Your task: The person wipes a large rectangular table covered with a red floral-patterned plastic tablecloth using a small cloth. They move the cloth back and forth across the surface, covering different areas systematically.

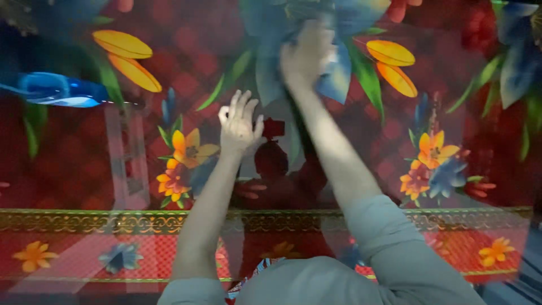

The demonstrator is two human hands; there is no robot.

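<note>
The right hand (307, 53) reaches far out over the glossy red tabletop with its printed pattern of blue, orange and yellow flowers (73, 169). Its fingers are curled and bunched over a pale cloth-like wad (333, 56) that shows only as a light patch at the hand's outer edge. The hand is blurred, so whether it grips the wad or merely presses it against the surface cannot be told. The wad lies under and just right of the right hand, upon the big printed blue flower at the tabletop's far edge.

The left hand (240, 121) lies nearer the person than the right hand and to its left. It is spread open, fingers fanned and slightly raised, palm down on or just above the tabletop, and it holds nothing. Whether the palm actually touches the surface cannot be told. It is well apart from the wad.

Both forearms are bare, with grey-blue sleeves (389, 237) pushed up near the elbows. A dark reflection of the person shows in the shiny surface between the two arms.

Far left of the left hand, a blue and white oval object (59, 90) lies near the tabletop's left edge, blurred. A patterned gold band (113, 221) runs across the tabletop on the near side of both hands.
</note>
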